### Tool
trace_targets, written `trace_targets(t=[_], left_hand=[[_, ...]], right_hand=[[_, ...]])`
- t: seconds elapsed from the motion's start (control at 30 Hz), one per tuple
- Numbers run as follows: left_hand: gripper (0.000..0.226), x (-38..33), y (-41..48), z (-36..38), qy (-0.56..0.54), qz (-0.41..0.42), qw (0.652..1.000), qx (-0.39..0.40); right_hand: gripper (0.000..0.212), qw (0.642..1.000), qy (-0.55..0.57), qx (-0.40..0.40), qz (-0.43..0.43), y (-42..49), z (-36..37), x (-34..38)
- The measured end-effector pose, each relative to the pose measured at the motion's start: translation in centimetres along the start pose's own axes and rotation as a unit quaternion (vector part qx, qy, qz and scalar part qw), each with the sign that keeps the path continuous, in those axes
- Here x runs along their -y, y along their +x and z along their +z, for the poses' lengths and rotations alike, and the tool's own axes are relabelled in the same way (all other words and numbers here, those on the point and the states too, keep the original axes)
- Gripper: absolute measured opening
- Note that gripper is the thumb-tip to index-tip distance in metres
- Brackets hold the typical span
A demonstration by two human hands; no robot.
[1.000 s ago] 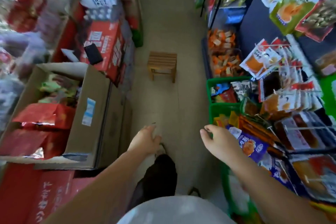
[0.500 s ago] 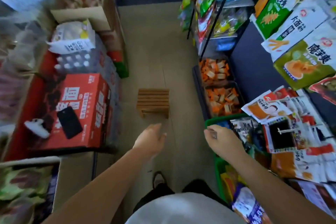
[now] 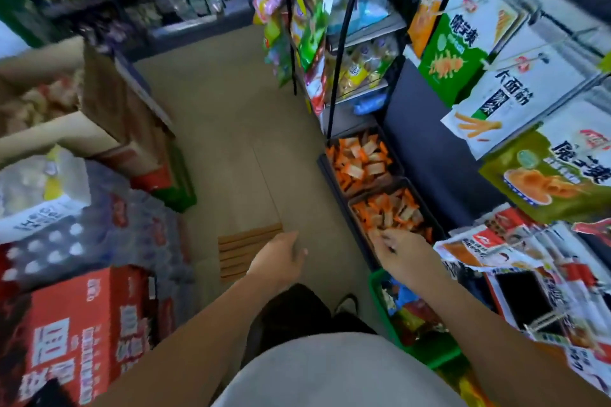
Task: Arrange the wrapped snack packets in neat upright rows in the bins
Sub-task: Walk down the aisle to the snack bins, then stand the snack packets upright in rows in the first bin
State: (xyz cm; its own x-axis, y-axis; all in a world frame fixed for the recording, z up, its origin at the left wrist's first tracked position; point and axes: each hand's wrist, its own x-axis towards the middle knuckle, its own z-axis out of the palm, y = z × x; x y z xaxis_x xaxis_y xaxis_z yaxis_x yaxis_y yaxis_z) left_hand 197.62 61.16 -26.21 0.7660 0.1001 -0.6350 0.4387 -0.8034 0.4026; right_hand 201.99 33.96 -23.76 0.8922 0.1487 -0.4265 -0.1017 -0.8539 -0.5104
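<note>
Along the aisle floor, your right hand (image 3: 401,253) reaches into the bin (image 3: 344,205) to straighten jumbled packets (image 3: 393,211), grip unseen; your left hand (image 3: 281,258) idles open beside it.

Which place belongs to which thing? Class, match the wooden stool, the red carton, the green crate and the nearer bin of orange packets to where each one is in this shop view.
Things
1. wooden stool
2. red carton
3. green crate
4. nearer dark bin of orange packets

Places
A. low in the left corner of the view
B. beneath the right forearm
C. on the aisle floor, partly behind the left hand
D. at the fingers of the right hand

Pairs: 1-C, 2-A, 3-B, 4-D
</note>
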Motion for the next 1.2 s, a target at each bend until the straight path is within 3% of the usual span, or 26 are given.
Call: trace_targets(t=[0.1,0.23,0.4,0.57,0.73,0.97,1.2], left_hand=[[0.045,-3.0,3.8,-3.8,0.012,0.001,1.0,0.024],[0.047,-7.8,10.2,-7.1,0.077,0.035,0.995,0.043],[0.042,-13.0,18.0,-7.6,0.161,0.122,0.971,0.125],[0.06,-16.0,19.5,-7.3,0.22,0.216,0.936,0.17],[0.059,-15.7,20.6,-6.3,0.301,0.267,0.899,0.171],[0.057,-17.6,22.4,-3.9,0.384,0.358,0.826,0.205],[0.046,-18.0,31.1,0.5,0.431,0.428,0.758,0.237]], right_hand=[[0.043,0.999,0.022,0.011,0.034,3.6,-1.2,0.3],[0.039,0.994,0.031,0.011,0.103,7.4,-2.9,0.9],[0.04,0.972,0.081,-0.032,0.217,9.3,-5.2,0.6],[0.026,0.95,0.103,-0.071,0.285,8.8,-5.0,-0.9],[0.035,0.923,0.131,-0.136,0.334,7.3,-2.7,-1.9],[0.031,0.871,0.207,-0.183,0.406,3.5,2.8,-1.9],[0.029,0.815,0.256,-0.218,0.473,10.4,9.0,-4.5]])
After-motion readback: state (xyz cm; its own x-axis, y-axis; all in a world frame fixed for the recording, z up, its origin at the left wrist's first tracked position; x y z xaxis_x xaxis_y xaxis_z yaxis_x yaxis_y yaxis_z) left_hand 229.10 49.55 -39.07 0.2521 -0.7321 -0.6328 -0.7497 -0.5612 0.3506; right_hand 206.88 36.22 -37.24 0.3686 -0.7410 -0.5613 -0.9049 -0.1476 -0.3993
